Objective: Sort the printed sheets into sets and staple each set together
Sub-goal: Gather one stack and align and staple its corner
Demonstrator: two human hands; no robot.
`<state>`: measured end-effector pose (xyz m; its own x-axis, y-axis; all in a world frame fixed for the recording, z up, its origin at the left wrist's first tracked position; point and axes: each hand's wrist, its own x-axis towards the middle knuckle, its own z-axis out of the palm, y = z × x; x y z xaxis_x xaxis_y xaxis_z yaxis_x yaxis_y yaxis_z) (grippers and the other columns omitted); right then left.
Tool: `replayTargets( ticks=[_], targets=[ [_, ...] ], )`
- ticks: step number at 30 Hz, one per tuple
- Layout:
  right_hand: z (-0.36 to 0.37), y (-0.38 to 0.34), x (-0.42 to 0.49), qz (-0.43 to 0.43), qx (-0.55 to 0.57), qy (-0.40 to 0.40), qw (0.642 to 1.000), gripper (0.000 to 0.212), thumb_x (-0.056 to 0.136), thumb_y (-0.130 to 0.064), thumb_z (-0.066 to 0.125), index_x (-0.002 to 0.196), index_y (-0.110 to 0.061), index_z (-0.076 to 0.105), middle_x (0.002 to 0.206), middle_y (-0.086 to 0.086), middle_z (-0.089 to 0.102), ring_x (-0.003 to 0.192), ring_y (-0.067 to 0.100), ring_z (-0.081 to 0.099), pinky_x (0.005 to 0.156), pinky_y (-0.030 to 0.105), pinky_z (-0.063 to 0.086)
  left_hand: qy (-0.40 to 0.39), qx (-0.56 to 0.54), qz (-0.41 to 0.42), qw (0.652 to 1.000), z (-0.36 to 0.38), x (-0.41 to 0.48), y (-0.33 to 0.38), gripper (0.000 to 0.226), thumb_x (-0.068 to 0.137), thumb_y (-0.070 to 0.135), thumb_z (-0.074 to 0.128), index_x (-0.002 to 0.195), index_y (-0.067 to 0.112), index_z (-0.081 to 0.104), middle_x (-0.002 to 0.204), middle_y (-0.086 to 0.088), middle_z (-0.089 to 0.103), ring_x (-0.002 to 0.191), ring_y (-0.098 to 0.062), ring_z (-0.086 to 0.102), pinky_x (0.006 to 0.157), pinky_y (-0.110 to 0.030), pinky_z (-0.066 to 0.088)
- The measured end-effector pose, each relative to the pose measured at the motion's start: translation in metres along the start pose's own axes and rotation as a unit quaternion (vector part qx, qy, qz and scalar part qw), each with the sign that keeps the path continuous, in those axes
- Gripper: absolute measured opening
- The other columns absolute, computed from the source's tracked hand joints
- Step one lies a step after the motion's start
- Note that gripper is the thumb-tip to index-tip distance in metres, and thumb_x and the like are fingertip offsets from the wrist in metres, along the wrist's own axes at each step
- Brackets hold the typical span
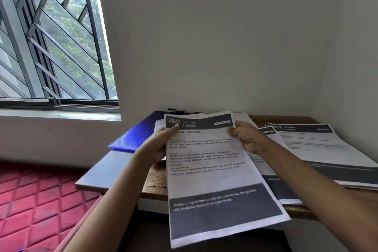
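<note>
One sheet [214, 170] is held up close, its bottom hanging past the bench [155, 186] front edge. Left hand [157, 147] fingers pinch its 10 o'clock corner. Right hand [247, 139] fingers grip its 2 o'clock corner. More sheets [327, 149] lie at 3 o'clock. At 10 o'clock, a blue folder [139, 133] lies on a grey board [106, 170].

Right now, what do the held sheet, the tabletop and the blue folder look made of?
The held sheet: thin matte paper, toner-printed; it creases and sags.
The tabletop: wood or wood-look laminate, brown grain showing.
The blue folder: probably glossy plastic, judging by its bright sheen.
</note>
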<state>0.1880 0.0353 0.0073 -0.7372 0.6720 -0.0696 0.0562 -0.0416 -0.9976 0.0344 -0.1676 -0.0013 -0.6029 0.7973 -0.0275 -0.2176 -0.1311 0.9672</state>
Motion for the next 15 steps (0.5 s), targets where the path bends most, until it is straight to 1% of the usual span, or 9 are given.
replayTargets(
  ticks=[3,6,8,10,12,15],
  targets=[
    [0.001,0.008,0.001,-0.003,0.006,0.002,1.000,0.018,0.095,0.002,0.050,0.104,-0.008,0.061,0.097,0.014,0.067,0.082,0.027,0.065,0.065,0.041,0.058,0.018,-0.019,0.027,0.999,0.005,0.008,0.002,0.017,0.101,0.016,0.046,0.102,0.012,0.062,0.079,-0.009,0.074,0.065,-0.019,0.071,0.060,-0.036,0.061],
    [0.001,0.015,0.001,-0.014,0.022,0.018,0.999,0.020,0.095,0.002,0.050,0.094,-0.013,0.063,0.097,0.014,0.067,0.081,0.027,0.065,0.067,0.042,0.058,0.014,-0.039,0.059,0.997,0.007,0.013,0.000,0.024,0.102,0.017,0.044,0.115,0.022,0.063,0.089,-0.008,0.074,0.072,-0.018,0.071,0.060,-0.034,0.059],
    [0.000,0.021,0.002,-0.024,0.031,0.026,0.999,0.020,0.096,0.002,0.049,0.094,-0.012,0.064,0.094,0.012,0.068,0.080,0.025,0.066,0.065,0.037,0.059,0.006,-0.044,0.068,0.997,0.006,0.014,-0.004,0.026,0.102,0.018,0.045,0.116,0.027,0.064,0.093,-0.008,0.074,0.075,-0.019,0.071,0.061,-0.035,0.059],
    [-0.001,0.026,0.003,-0.031,0.035,0.031,0.998,0.020,0.095,0.003,0.049,0.100,-0.009,0.065,0.092,0.011,0.068,0.080,0.024,0.066,0.062,0.033,0.059,0.000,-0.047,0.073,0.996,0.005,0.017,-0.008,0.025,0.102,0.019,0.045,0.113,0.029,0.065,0.093,-0.008,0.073,0.075,-0.021,0.071,0.061,-0.038,0.059],
    [-0.001,0.029,0.005,-0.047,0.032,0.043,0.997,0.020,0.094,0.003,0.052,0.102,-0.009,0.066,0.097,0.013,0.069,0.084,0.026,0.067,0.070,0.037,0.059,-0.006,-0.050,0.080,0.996,0.005,0.019,-0.010,0.026,0.103,0.019,0.044,0.111,0.029,0.066,0.093,-0.009,0.074,0.075,-0.022,0.071,0.061,-0.039,0.059],
    [0.000,0.032,0.009,-0.091,0.013,0.089,0.992,0.020,0.090,0.002,0.060,0.092,-0.017,0.066,0.102,0.015,0.069,0.092,0.030,0.067,0.084,0.046,0.056,0.001,-0.056,0.094,0.994,0.006,0.022,-0.013,0.026,0.103,0.016,0.043,0.110,0.028,0.065,0.089,-0.008,0.074,0.072,-0.020,0.071,0.058,-0.036,0.059]
  ],
)
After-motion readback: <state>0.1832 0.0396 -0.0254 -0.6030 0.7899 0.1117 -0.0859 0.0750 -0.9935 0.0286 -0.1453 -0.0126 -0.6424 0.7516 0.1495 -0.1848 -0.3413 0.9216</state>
